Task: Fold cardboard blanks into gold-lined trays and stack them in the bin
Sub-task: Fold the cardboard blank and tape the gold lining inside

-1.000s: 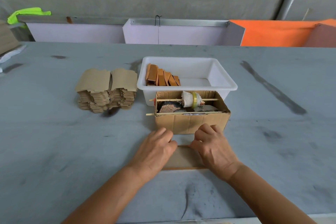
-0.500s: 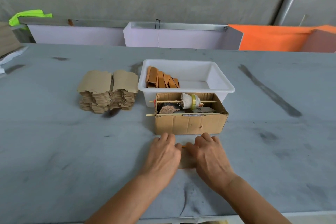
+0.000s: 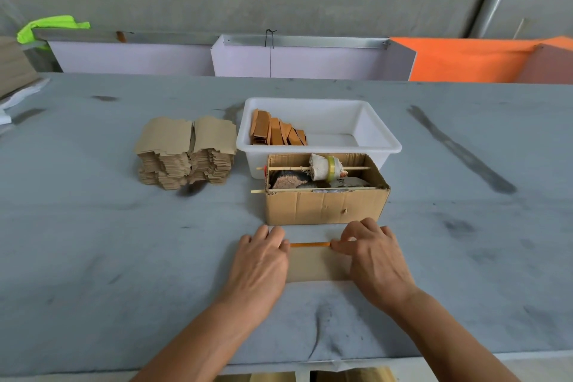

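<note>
Cardboard blank [image 3: 316,263] on the table [image 3: 93,242], near edge of the scene, just in front of the brown carton [image 3: 325,206], pinned flat between both hands with a thin gold strip showing along its far edge. Left hand [image 3: 262,260] over the blank's left end, fingers [image 3: 274,236] bent down onto the far left corner; right hand [image 3: 373,257] over the right end, fingers [image 3: 341,245] curled and pinching the far edge where the gold shows. Judged as the raising of the far wall along its score. For a clean fold: both ends lifted together, thumbs kept low as a hinge line, pressure kept even so the wall does not twist or crease off the score. Care needed not to nudge the carton, very close beyond the fingertips. Afterwards, short end flaps and tabs likely to want tucking; hidden under the palms, so exact shape not clear. White bin [image 3: 381,146] beyond the carton, holding finished trays [image 3: 276,132] leaning at its left end, with room to their right. Stack of unfolded blanks [image 3: 186,152] to the left of the bin.
</note>
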`<state>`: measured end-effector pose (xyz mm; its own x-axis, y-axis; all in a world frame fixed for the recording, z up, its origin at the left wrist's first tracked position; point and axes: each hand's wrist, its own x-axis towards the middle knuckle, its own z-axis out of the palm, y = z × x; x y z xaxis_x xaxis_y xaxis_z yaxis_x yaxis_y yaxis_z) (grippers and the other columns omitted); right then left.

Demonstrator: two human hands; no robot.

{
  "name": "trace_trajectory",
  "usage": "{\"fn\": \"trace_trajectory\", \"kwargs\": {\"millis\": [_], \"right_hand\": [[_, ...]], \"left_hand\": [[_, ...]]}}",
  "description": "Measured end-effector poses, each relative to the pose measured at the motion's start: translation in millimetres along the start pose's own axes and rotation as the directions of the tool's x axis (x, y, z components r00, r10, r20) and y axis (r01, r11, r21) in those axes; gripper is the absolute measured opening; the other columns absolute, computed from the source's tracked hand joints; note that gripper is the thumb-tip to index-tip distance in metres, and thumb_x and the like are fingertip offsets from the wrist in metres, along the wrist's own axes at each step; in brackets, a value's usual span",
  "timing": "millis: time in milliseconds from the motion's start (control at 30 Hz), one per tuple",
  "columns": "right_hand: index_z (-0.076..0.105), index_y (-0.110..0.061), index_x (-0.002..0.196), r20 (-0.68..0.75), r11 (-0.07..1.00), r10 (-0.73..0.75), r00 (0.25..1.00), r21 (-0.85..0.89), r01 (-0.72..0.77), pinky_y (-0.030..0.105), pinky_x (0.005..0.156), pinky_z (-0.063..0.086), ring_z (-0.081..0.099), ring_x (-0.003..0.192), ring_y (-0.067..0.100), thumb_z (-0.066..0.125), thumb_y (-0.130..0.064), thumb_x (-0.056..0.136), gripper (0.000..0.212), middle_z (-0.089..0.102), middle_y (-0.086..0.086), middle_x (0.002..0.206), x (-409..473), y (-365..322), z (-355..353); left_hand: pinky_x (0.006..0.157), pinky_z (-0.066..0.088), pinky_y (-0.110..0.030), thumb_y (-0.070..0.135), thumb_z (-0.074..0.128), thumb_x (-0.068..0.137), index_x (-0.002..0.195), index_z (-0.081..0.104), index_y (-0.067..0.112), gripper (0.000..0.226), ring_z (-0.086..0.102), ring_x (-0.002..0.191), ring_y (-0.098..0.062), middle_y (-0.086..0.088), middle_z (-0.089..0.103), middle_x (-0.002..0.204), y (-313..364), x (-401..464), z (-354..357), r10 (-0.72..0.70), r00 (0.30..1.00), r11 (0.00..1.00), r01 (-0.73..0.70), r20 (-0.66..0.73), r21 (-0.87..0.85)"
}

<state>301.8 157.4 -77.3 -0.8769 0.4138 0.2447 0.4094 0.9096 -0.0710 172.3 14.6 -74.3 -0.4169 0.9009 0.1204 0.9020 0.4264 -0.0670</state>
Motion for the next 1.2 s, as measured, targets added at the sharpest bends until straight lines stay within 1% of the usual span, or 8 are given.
{"fn": "trace_trajectory", "kwargs": {"millis": [200, 333, 467, 600, 733, 867, 1000, 1200], "right_hand": [[0.064, -0.03, 0.116, -0.014, 0.997, 0.043, 0.999, 0.064, -0.042, 0.028, 0.079, 0.028, 0.044, 0.109, 0.019, 0.041, -0.015, 0.094, 0.034, 0.053, -0.008, 0.117, -4, -1, 2], [0.063, -0.028, 0.116, -0.03, 0.984, 0.022, 0.999, 0.176, -0.016, 0.026, 0.083, 0.028, 0.042, 0.109, 0.015, 0.042, -0.034, 0.094, 0.031, 0.05, -0.007, 0.114, -10, 1, 1], [0.06, -0.03, 0.121, 0.073, 0.959, -0.035, 0.997, 0.283, 0.013, 0.029, 0.093, 0.031, 0.037, 0.113, 0.007, 0.04, -0.077, 0.075, 0.069, 0.052, -0.015, 0.117, -18, 12, -7], [0.068, -0.026, 0.109, -0.008, 0.96, -0.094, 0.995, 0.263, 0.093, 0.034, 0.094, 0.036, 0.046, 0.116, 0.009, 0.067, -0.052, 0.075, 0.042, 0.059, -0.016, 0.119, -26, 18, -9], [0.074, -0.021, 0.084, -0.174, 0.944, -0.169, 0.97, 0.253, 0.21, 0.04, 0.076, 0.049, 0.062, 0.095, 0.019, 0.077, -0.026, 0.075, 0.011, 0.07, -0.008, 0.099, -27, 15, -5], [0.074, -0.018, 0.082, -0.175, 0.881, -0.076, 0.982, 0.449, 0.148, 0.043, 0.078, 0.049, 0.06, 0.096, 0.015, 0.071, -0.021, 0.08, 0.005, 0.069, -0.008, 0.095, -24, 21, -2], [0.07, -0.021, 0.081, -0.094, 0.761, 0.057, 0.994, 0.649, 0.018, 0.027, 0.076, 0.049, 0.059, 0.087, 0.01, 0.061, -0.033, 0.082, 0.015, 0.064, -0.012, 0.084, -21, 22, -7], [0.069, -0.023, 0.084, 0.027, 0.518, 0.264, 0.964, 0.839, -0.165, 0.015, 0.059, 0.042, 0.05, 0.06, 0.003, 0.072, -0.035, 0.072, 0.018, 0.065, -0.008, 0.068, -19, 17, -10]], "left_hand": [[0.087, 0.032, -0.03, 0.004, 0.037, 0.088, 0.13, 0.048, 0.019, 0.046, 0.036, 0.113, -0.019, 0.006, 0.04, 0.124, -5, -5, 3, -0.038, 0.999, 0.994, 0.038, -0.007, -0.101], [0.09, 0.04, -0.029, 0.026, 0.043, 0.091, 0.106, 0.066, 0.016, 0.029, 0.044, 0.108, -0.016, 0.006, 0.051, 0.115, -7, 3, -2, -0.097, 0.995, 0.973, 0.096, 0.005, -0.21], [0.088, 0.039, -0.026, 0.037, 0.046, 0.094, 0.101, 0.07, 0.014, 0.034, 0.047, 0.105, -0.014, 0.004, 0.054, 0.108, -10, 5, 4, -0.084, 0.994, 0.956, 0.061, -0.069, -0.287], [0.088, 0.039, -0.026, 0.048, 0.053, 0.089, 0.104, 0.07, 0.011, 0.044, 0.05, 0.101, -0.016, 0.001, 0.059, 0.104, -14, -4, 11, -0.069, 0.978, 0.913, -0.018, -0.198, -0.407], [0.09, 0.041, -0.031, 0.08, 0.046, 0.061, 0.11, 0.069, 0.018, 0.081, 0.051, 0.104, -0.016, 0.002, 0.059, 0.108, -15, -9, 5, -0.022, 0.989, 0.891, -0.048, -0.147, -0.451], [0.093, 0.038, -0.028, 0.048, 0.081, 0.057, 0.097, 0.072, 0.015, 0.053, 0.047, 0.108, -0.016, 0.0, 0.054, 0.122, -18, -8, 10, -0.009, 0.971, 0.866, -0.113, -0.241, -0.488], [0.089, 0.032, -0.011, 0.014, 0.08, 0.068, 0.081, 0.073, 0.009, 0.016, 0.046, 0.099, -0.009, 0.011, 0.055, 0.11, -16, -2, 9, -0.106, 0.96, 0.768, -0.087, -0.259, -0.635], [0.06, 0.038, -0.029, 0.018, 0.076, 0.074, 0.073, 0.072, 0.011, 0.008, 0.048, 0.06, -0.014, -0.006, 0.059, 0.064, -15, 2, 7, -0.335, 0.942, 0.529, 0.169, -0.022, -0.832]]}}
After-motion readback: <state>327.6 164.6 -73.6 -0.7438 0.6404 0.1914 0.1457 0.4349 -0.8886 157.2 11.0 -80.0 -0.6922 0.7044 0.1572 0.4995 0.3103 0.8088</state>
